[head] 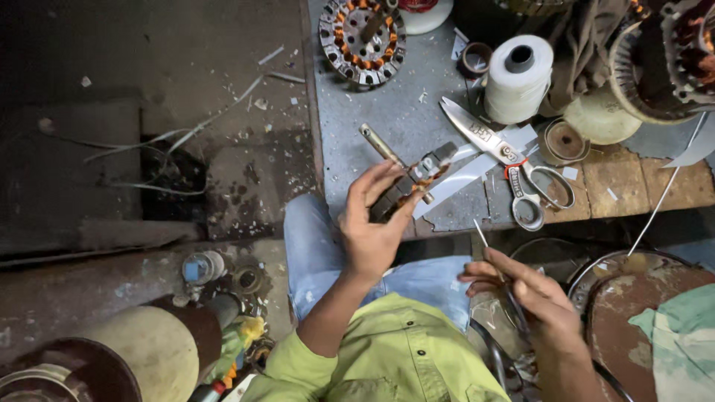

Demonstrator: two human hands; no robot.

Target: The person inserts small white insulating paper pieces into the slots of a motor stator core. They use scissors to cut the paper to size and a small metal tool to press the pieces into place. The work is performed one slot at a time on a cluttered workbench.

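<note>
Here the left hand (372,223) grips a small motor part (413,182) above the counter (387,112); the right hand (532,298) pinches a thin strip (482,237) near the scissors (506,160).

Scissors (514,167) on bench (387,119), thread spool (518,78) behind, stator (363,39) far left.

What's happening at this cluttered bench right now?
A seated person's left hand holds up a small dark stator core with copper windings over the grey metal sheet. The right hand pinches a thin pale strip near the lap. Large steel scissors and a white thread spool lie untouched on the bench.
</note>
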